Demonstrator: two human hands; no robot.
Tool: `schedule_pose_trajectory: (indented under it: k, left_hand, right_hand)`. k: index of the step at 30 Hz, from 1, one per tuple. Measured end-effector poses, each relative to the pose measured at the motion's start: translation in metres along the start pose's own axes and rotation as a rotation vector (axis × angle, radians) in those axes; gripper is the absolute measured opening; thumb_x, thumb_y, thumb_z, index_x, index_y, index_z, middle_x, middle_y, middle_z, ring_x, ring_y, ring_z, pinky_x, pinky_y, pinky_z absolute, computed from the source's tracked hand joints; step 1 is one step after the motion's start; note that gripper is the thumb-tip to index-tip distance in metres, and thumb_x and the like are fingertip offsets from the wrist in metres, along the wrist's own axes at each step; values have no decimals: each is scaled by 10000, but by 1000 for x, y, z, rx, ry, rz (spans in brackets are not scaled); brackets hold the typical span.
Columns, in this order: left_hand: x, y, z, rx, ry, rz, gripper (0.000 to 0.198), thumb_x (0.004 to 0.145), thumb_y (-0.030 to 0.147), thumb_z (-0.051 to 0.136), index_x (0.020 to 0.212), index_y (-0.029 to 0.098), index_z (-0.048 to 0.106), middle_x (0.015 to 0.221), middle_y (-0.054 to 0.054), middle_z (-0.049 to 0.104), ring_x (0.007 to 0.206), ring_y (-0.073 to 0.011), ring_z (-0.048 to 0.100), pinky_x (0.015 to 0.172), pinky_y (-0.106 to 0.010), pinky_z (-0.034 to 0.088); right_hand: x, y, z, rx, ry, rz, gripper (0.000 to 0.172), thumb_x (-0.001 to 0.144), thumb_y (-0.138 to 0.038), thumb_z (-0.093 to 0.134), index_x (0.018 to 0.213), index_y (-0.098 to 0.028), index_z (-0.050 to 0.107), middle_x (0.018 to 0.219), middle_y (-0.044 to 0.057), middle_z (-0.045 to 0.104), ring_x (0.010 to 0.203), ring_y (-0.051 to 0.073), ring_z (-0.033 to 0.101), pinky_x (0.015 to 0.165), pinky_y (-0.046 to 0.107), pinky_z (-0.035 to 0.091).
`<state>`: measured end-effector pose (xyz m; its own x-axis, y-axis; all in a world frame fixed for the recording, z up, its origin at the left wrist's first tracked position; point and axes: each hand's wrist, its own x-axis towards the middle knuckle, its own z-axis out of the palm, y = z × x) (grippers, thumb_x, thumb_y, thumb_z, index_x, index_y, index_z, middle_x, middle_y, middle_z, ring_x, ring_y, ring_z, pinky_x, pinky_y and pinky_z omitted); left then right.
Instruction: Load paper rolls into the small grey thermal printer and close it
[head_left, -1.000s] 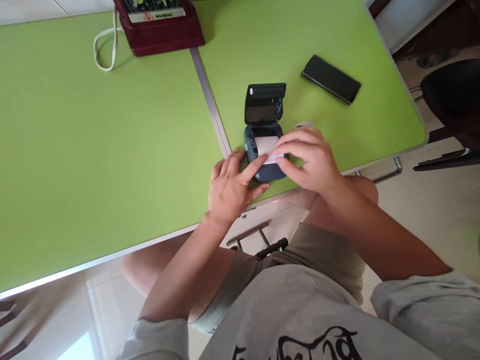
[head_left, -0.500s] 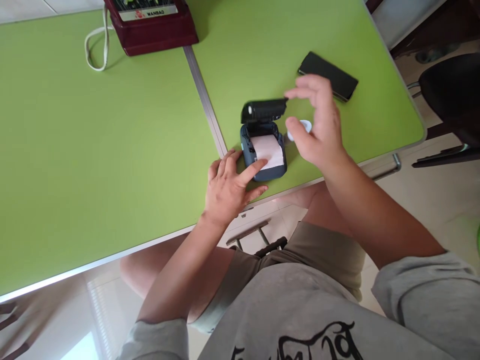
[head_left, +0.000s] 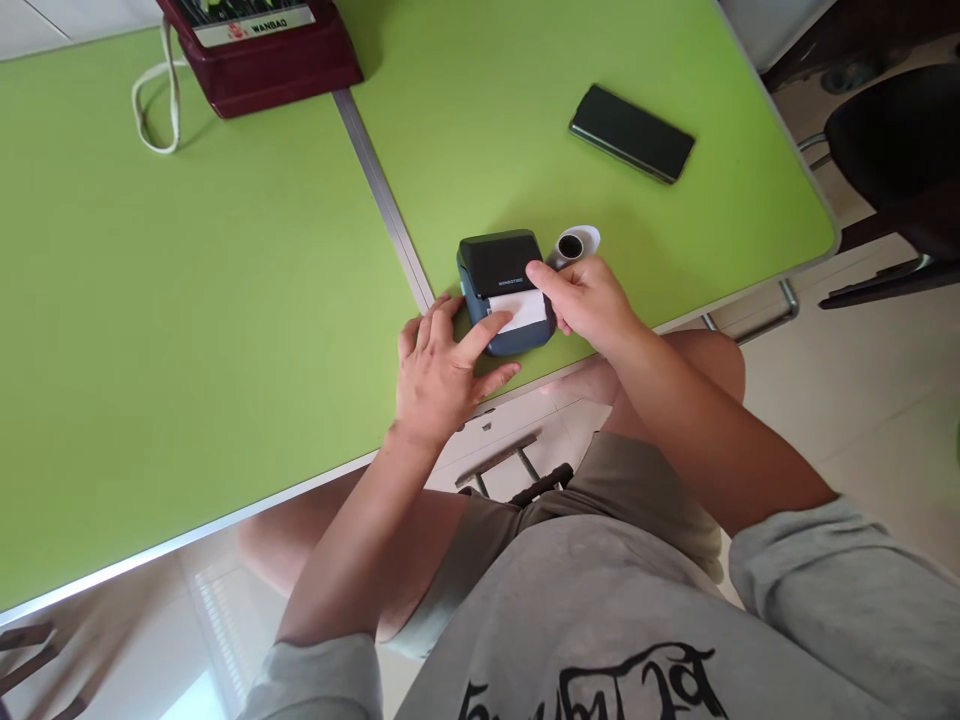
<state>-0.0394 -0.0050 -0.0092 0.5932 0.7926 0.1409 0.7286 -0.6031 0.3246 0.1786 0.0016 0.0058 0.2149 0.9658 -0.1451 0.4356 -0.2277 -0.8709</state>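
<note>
A small dark blue label printer (head_left: 517, 342) with a black lid (head_left: 501, 255) sits near the table's front edge, its lid down. A strip of white paper (head_left: 526, 310) sticks out from under the lid's front edge. My left hand (head_left: 435, 375) steadies the printer from the left and front, one finger pressing on the paper, the others bent beside the case. My right hand (head_left: 589, 305) grips the printer's right side, thumb on the lid's corner; its other fingers are partly hidden. Just behind that hand is a white paper roll (head_left: 589, 238) with a dark core.
A black phone-like slab (head_left: 632, 133) lies farther back on the green table (head_left: 225, 330). At the back left stands a dark red appliance (head_left: 285, 85) with a white cord (head_left: 174, 110). A metal seam (head_left: 386, 205) crosses the table. A dark chair (head_left: 896, 150) is at right.
The printer's lid, raised before, is now down over the paper. My right hand has come down and left onto the lid's corner. My left hand keeps its place on the printer.
</note>
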Motion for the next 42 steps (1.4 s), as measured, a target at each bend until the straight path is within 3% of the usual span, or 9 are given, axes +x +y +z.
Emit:
schedule_pose_trajectory:
  k: [11, 15, 17, 20, 22, 26, 33, 38, 42]
  left_hand:
    - [1, 0, 3, -18, 4, -16, 593, 935, 617, 687, 1465, 369, 592, 1503, -175, 571, 1448, -368, 514, 1158, -548, 385]
    - [1, 0, 3, -8, 7, -21, 625, 923, 630, 698, 1473, 353, 589, 1511, -178, 570, 1453, -360, 516, 1166, -533, 381]
    - [2, 1, 4, -9, 8, -29, 713, 919, 658, 684, 1528, 316, 542, 1522, -187, 571, 1463, -367, 512, 1178, -530, 375]
    - [3, 0, 6, -23, 25, -60, 920, 939, 750, 567, 1637, 178, 383, 1530, -228, 567, 1444, -376, 534, 1181, -517, 384]
    - [4, -1, 9, -28, 39, -81, 1009, 951, 798, 468, 1648, 83, 320, 1535, -263, 558, 1421, -374, 556, 1182, -504, 387]
    - [4, -4, 14, -35, 51, -75, 1018, 957, 834, 380, 1613, 57, 351, 1556, -277, 544, 1447, -359, 541, 1202, -478, 366]
    - [4, -4, 13, -33, 42, -87, 1046, 947, 844, 392, 1614, 40, 352, 1562, -283, 533, 1439, -373, 544, 1191, -483, 370]
    - [6, -3, 10, -24, 19, -108, 1055, 942, 856, 386, 1630, 57, 351, 1557, -260, 547, 1390, -363, 574, 1162, -467, 396]
    - [9, -6, 8, -60, 4, -141, 1041, 925, 870, 407, 1623, 98, 386, 1540, -226, 575, 1381, -359, 577, 1147, -459, 410]
  right_hand:
    - [14, 7, -10, -18, -200, 74, 647, 925, -655, 645, 462, -238, 470, 372, 13, 462, 363, 124, 416, 414, 308, 372]
    - [9, 11, -6, -61, -151, 6, 694, 918, -717, 599, 439, -242, 439, 369, -5, 438, 358, 114, 400, 423, 306, 352]
    - [2, 15, -2, -123, -53, -97, 723, 931, -757, 534, 442, -243, 393, 391, -11, 397, 394, 114, 390, 456, 313, 329]
    - [-8, 20, 2, -230, 128, -249, 738, 974, -778, 403, 477, -241, 306, 440, -8, 344, 460, 120, 370, 527, 335, 303]
    - [-11, 22, 4, -266, 172, -279, 730, 1001, -770, 331, 503, -240, 279, 456, -4, 339, 478, 124, 365, 554, 344, 301]
    - [-9, 23, 5, -305, 167, -288, 749, 992, -821, 233, 515, -246, 277, 459, 6, 351, 484, 131, 365, 551, 354, 265]
    - [-7, 24, 5, -294, 164, -278, 817, 905, -941, 149, 489, -250, 278, 449, 16, 371, 476, 137, 370, 548, 368, 242]
    - [-9, 23, 5, -284, 171, -286, 777, 960, -873, 230, 495, -251, 277, 453, 11, 354, 476, 145, 383, 554, 369, 244]
    - [-10, 22, 4, -288, 131, -263, 698, 1043, -682, 341, 503, -243, 292, 466, 3, 346, 490, 143, 385, 568, 361, 257]
